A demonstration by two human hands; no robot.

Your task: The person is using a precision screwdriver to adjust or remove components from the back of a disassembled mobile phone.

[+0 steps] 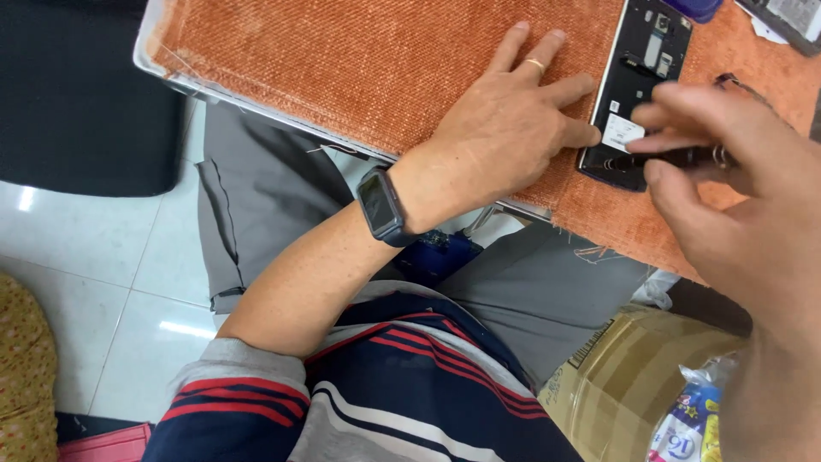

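Your left hand (505, 128) lies flat with fingers spread, fingertips touching the edge of the opened phone (637, 85) on the coarse orange cloth (359, 60). Your right hand (727, 180) pinches a thin dark tool (676, 158) over its lower end. The phone looks light, rigid and fragile inside; steady it by its frame.

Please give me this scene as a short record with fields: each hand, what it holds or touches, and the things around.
left hand: flat on the orange cloth, fingertips against the edge of the opened phone; ring on one finger, smartwatch on the wrist
right hand: pinches a thin dark tool over the phone's lower end
phone: back cover off, inner parts visible, lies on the cloth
nearby: cardboard box and a plastic bag below the table edge
floor: white tiles
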